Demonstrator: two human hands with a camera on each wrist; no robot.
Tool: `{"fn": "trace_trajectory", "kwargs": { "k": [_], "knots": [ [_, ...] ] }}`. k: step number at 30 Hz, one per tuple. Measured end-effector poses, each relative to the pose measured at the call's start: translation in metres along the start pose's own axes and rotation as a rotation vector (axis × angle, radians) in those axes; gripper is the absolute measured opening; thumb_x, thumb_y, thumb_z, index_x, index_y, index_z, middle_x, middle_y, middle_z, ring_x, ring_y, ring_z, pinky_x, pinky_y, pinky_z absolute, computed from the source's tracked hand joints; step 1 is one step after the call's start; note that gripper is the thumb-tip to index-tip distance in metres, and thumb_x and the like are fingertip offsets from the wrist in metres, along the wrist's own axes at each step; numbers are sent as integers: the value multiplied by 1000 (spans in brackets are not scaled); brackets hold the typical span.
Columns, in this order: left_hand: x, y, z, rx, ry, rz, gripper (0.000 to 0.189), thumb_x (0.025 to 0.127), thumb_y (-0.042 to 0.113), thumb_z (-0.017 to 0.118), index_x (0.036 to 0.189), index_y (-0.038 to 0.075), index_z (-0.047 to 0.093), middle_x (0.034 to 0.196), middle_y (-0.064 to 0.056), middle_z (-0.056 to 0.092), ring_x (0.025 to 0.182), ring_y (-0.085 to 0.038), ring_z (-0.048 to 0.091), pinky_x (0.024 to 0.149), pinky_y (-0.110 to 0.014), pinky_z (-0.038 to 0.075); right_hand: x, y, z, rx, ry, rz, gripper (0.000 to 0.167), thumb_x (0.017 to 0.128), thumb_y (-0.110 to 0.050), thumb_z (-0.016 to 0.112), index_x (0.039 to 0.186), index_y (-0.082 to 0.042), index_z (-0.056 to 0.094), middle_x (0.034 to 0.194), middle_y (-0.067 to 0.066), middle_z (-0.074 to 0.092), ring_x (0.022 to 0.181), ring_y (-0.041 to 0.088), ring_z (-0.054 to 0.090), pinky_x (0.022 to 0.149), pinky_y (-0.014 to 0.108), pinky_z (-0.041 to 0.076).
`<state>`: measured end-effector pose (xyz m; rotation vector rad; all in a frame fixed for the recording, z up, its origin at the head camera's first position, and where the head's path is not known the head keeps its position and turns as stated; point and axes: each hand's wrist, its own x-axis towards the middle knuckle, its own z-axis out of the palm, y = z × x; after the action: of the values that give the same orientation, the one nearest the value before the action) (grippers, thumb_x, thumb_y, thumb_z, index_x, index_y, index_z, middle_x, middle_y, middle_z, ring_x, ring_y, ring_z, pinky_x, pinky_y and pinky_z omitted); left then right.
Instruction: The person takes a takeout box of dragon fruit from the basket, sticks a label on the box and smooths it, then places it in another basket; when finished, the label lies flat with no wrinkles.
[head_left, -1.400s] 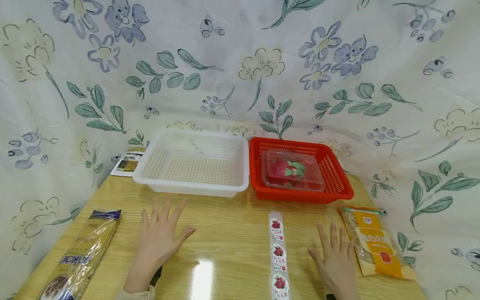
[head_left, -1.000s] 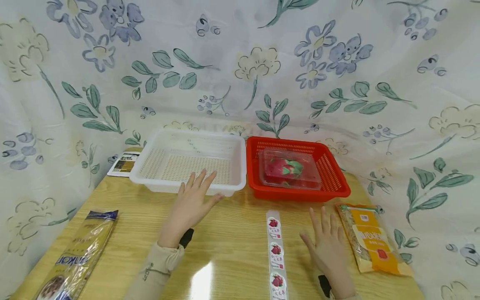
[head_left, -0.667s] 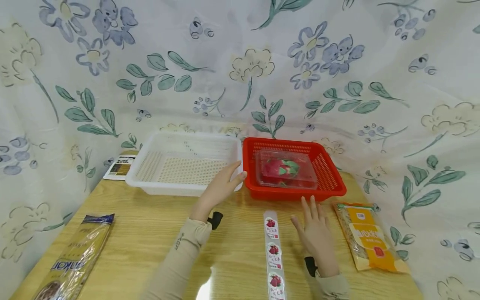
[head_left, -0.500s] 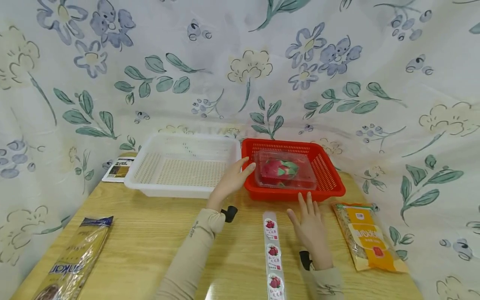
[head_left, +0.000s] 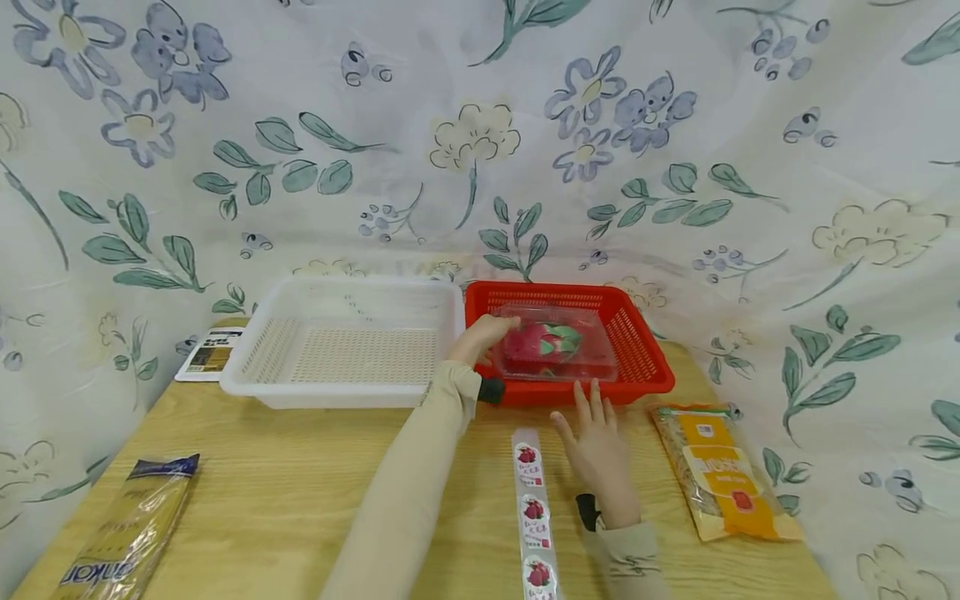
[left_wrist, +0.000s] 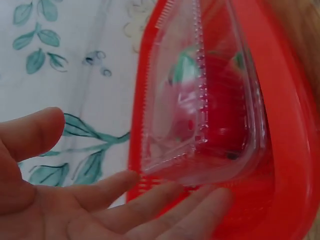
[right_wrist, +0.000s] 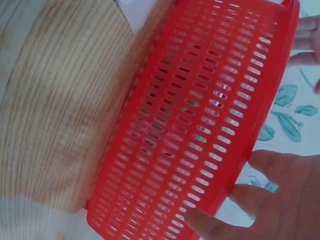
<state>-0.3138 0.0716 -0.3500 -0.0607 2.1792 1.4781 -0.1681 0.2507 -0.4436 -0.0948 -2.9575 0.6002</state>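
A red basket (head_left: pixel 648 375) holds a clear plastic box (head_left: pixel 600 350) with a pink-and-green dragon fruit (head_left: pixel 551 342) inside. My left hand (head_left: pixel 480 337) reaches over the basket's left rim beside the box. In the left wrist view its thumb and fingers are spread apart around the near end of the box, fingertips close to its wall; whether they touch cannot be made out. My right hand (head_left: pixel 597 454) is at the basket's front, fingers fairly straight, with fingertips at the rim in the right wrist view.
A white basket (head_left: pixel 247 389) stands left of the red one. A strip of dragon fruit stickers (head_left: pixel 532 508) lies in front. At the right is an orange food bag (head_left: pixel 723 475), at the left a gold packet (head_left: pixel 135 525). A small white-edged package (head_left: pixel 210 354) sits behind left.
My left hand has swung right and forward from the table's left part, past the white basket, to the box. My right hand has moved forward and left to the red basket's front.
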Motion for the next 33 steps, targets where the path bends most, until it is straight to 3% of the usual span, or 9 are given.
{"fn": "trace_trajectory", "kwargs": {
  "k": [6, 8, 12, 18, 22, 26, 29, 30, 33],
  "knots": [
    [23, -9, 1, -37, -38, -82, 65, 93, 37, 60, 149, 12, 37, 151, -8, 41, 136, -28, 39, 115, -48, 35, -1, 0, 6, 5, 30, -17, 73, 98, -53, 44, 155, -12, 23, 162, 19, 13, 141, 51, 25, 112, 69, 23],
    [64, -24, 6, 18, -41, -57, 69, 90, 42, 64, 148, 15, 40, 150, -4, 45, 134, -23, 41, 115, -43, 37, 0, 1, 8, 1, 30, -17, 73, 98, -53, 44, 155, -13, 21, 162, 18, 12, 142, 51, 25, 112, 68, 23],
    [98, -36, 12, -52, -3, -112, 67, 87, 38, 68, 146, 17, 44, 148, -4, 46, 131, -25, 43, 112, -42, 40, 1, 0, 10, 1, 51, -29, 73, 97, -51, 47, 155, -13, 23, 162, 17, 13, 140, 51, 29, 111, 68, 27],
    [47, -19, 14, -297, 111, -251, 59, 91, 24, 65, 143, 4, 44, 148, -10, 46, 131, -28, 42, 115, -42, 37, 0, 0, 12, -1, 65, -36, 72, 96, -49, 50, 154, -13, 26, 162, 17, 15, 137, 51, 34, 108, 67, 32],
    [61, -29, 18, -386, 130, -286, 60, 88, 21, 70, 141, 5, 46, 147, -8, 48, 132, -26, 43, 115, -41, 37, -1, 2, 13, 0, 64, -37, 72, 97, -51, 48, 154, -15, 25, 162, 16, 14, 137, 50, 35, 108, 66, 32],
    [131, -55, 23, -352, 72, -299, 74, 77, 27, 81, 140, 7, 46, 148, -8, 46, 131, -29, 43, 111, -45, 40, 2, 5, 13, 18, 72, -39, 72, 97, -52, 47, 154, -15, 24, 163, 15, 13, 137, 50, 35, 109, 66, 32],
    [152, -60, 28, -365, 3, -335, 82, 77, 28, 81, 144, 5, 40, 150, -12, 42, 132, -34, 42, 109, -48, 42, 5, 8, 13, 25, 70, -30, 72, 97, -51, 47, 155, -16, 22, 163, 15, 12, 136, 51, 35, 110, 65, 31],
    [152, -58, 31, -401, -15, -359, 80, 78, 27, 80, 143, 3, 39, 148, -13, 43, 130, -34, 44, 108, -48, 44, 6, 10, 13, 26, 68, -25, 72, 97, -51, 47, 155, -16, 22, 163, 15, 11, 136, 51, 35, 110, 65, 31],
    [94, -31, 34, -498, -50, -372, 65, 89, 24, 69, 141, 1, 38, 144, -17, 48, 127, -34, 51, 106, -44, 47, 8, 13, 12, 24, 59, -12, 73, 97, -51, 48, 155, -16, 21, 163, 14, 11, 136, 51, 34, 109, 66, 32]
  ]
}}
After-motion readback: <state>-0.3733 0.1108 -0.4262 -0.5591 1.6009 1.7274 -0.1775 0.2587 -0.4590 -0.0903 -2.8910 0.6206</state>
